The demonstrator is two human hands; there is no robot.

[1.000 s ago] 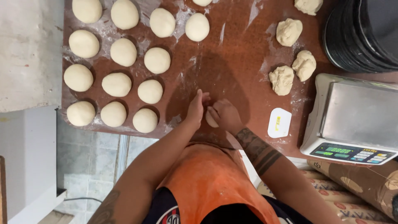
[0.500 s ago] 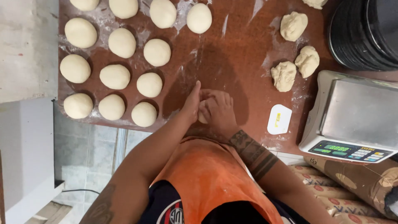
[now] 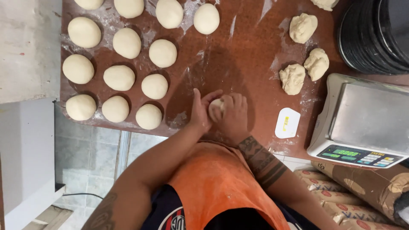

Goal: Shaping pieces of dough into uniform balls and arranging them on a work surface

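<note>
Both hands have closed in on the dough since the earlier frames: a second ago the palms stood slightly apart with the piece showing at the right, and now they are cupped together around it.

At the far left lies a pale stone ledge [image 3: 25, 47]. Next to it, the reddish-brown floured worktop [image 3: 238, 55] carries thirteen smooth dough balls [image 3: 119, 77] in rough rows on its left half; two at the top edge are cut off by the frame.

Near the worktop's front edge, at the middle, the left hand [image 3: 199, 113] stands on its side, fingers straight and pressed against one small dough piece [image 3: 216, 105]. The right hand [image 3: 233, 115] curves over that piece from the other side, fingers bent and closed on it, so only a pale sliver shows between the two hands. The piece rests on the worktop, well apart from the rows of balls.

To the right of the hands lies one white plastic scraper [image 3: 287, 122], flat on the board. Above it sit four rough, unshaped dough lumps [image 3: 292, 79]; the topmost is partly cropped. Further right stands one digital scale [image 3: 362, 121] with a steel platform, a stack of black round pans [image 3: 375, 34] behind it, and brown paper sacks [image 3: 362, 187] below it.
</note>
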